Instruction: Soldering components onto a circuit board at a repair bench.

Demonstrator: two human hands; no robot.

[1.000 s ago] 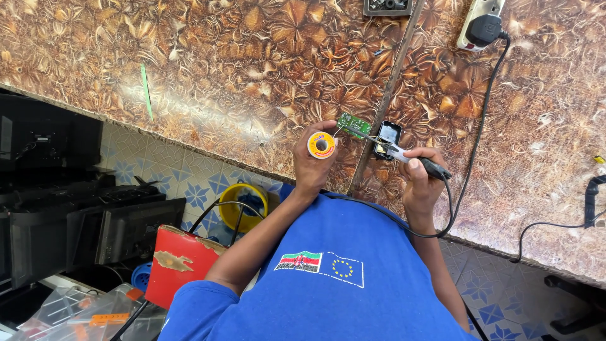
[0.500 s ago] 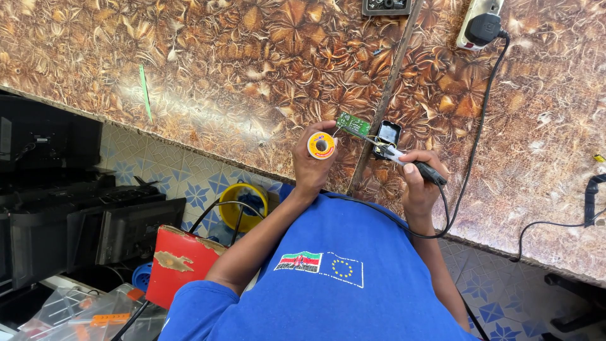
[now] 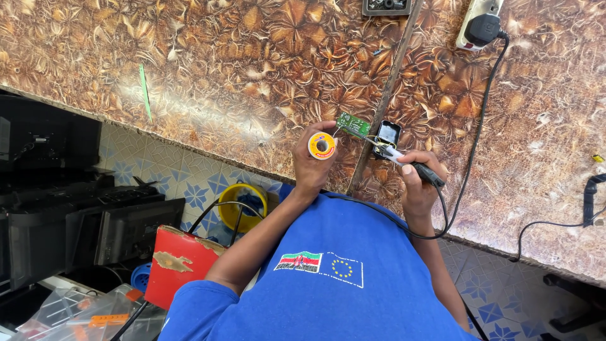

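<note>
Blue cloth of the person's shirt [image 3: 328, 284] fills the bottom of the head view, with two small flag patches on it; both forearms reach up from it to the brown leaf-patterned worktop [image 3: 208, 69].

Left hand [image 3: 314, 161] is clenched around a small spool of solder wire [image 3: 322, 146], a white ring with a yellow face and a dark hole, held at the fingertips with its face turned to the camera. Just beyond the spool, up and to the right, lies a small green circuit board [image 3: 353, 124], flat on the worktop and close to the thumb; whether the solder strand reaches it is too fine to tell.

Right hand [image 3: 418, 180] is closed around a soldering iron [image 3: 410, 162] with a dark grip and a pale collar. Its thin tip points left toward the board, and crosses a small black open casing [image 3: 387, 134] that sits between the board and the hand. Whether the tip touches the board cannot be made out. The iron's black cable [image 3: 470, 170] loops below the wrist and runs up to a black plug in a white socket strip [image 3: 478, 25], which the top edge cuts off.

A dark slat [image 3: 385, 95] runs slantwise across the worktop beside the board. At the top edge a dark device [image 3: 386, 6] is mostly out of frame. Left of the person, below the worktop, stand a red box [image 3: 180, 262], a yellow roll [image 3: 243, 207] and black equipment [image 3: 69, 208], with details lost in shadow.
</note>
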